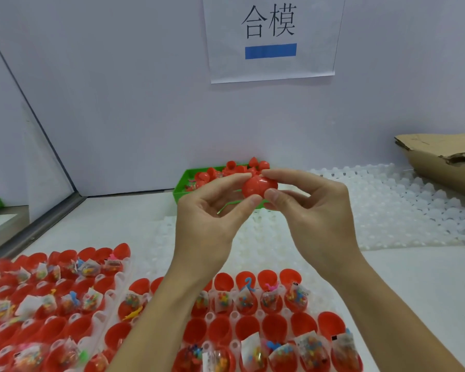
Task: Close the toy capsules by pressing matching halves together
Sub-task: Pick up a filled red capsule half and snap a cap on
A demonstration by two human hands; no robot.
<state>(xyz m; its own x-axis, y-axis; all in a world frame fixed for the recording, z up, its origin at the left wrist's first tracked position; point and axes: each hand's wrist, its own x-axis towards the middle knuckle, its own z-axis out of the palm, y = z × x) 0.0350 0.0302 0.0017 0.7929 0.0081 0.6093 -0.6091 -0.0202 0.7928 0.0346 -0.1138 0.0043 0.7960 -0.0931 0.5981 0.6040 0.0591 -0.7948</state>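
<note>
While both the left hand (212,210) and right hand (314,210) pinch one red capsule (258,187) together, dozens of filled open halves (242,304) wait in trays (124,267)

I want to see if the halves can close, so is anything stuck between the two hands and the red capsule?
Nothing visible. The left hand and right hand both pinch the red capsule directly, fingers bare against its shell.
</note>
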